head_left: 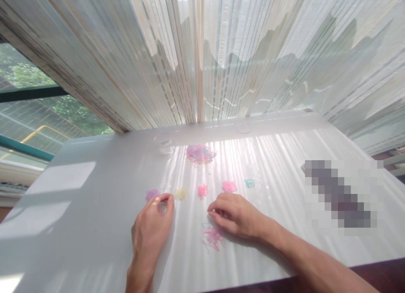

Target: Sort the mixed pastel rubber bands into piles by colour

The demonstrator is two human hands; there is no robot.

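Looks forward and down from head height — close over the white table [104, 221], toward sheer curtain [196, 52] across upper frame.

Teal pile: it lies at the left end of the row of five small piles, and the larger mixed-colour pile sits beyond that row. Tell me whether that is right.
Wrong end: the head view shows the teal pile at the right end of the row of five small piles. The larger mixed-colour pile does sit beyond that row.
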